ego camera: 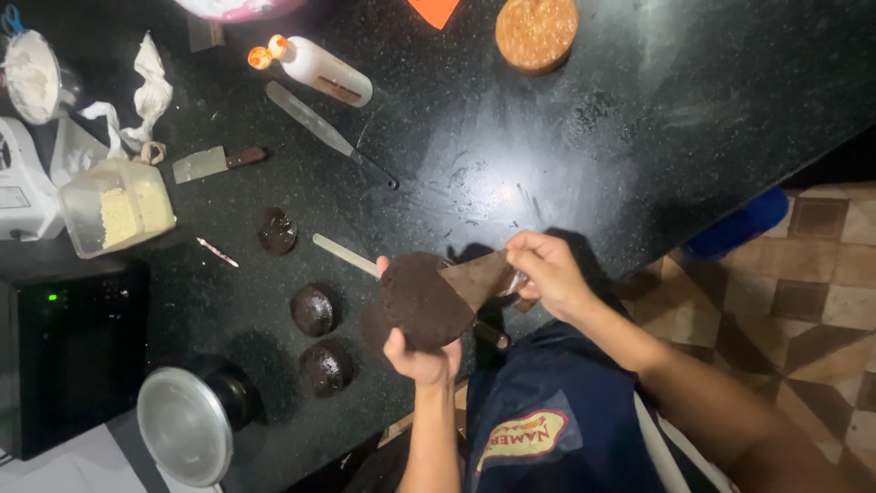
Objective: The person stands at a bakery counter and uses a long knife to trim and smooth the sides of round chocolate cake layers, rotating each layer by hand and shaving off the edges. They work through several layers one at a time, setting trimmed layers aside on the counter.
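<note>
A round dark chocolate cake layer (422,301) is held up off the black counter (584,137), just below the middle of the view, tilted toward the camera. The left hand (422,358) grips it from underneath at 6 o'clock, fingers curled shut around its lower edge with a fingertip showing at its upper left rim. At 3 o'clock of the cake, the right hand (546,272) is closed on the handle of a scraper (478,277), whose flat brown-smeared blade lies against the cake's upper right edge. At 9 o'clock of the cake sit three small chocolate cakes (313,310) on the counter, near each other but apart. A pale stick (345,255) lies at 10 o'clock, one end hidden behind the cake. Farther out at 11 o'clock lie a long spatula (328,134), a white bottle (321,69) on its side and a short knife (217,162). A round golden cake (537,33) rests at 1 o'clock. At 9 o'clock, far off, stands a clear tub (117,206) of pale crumbs, and at 8 o'clock a metal lid (184,424).
</note>
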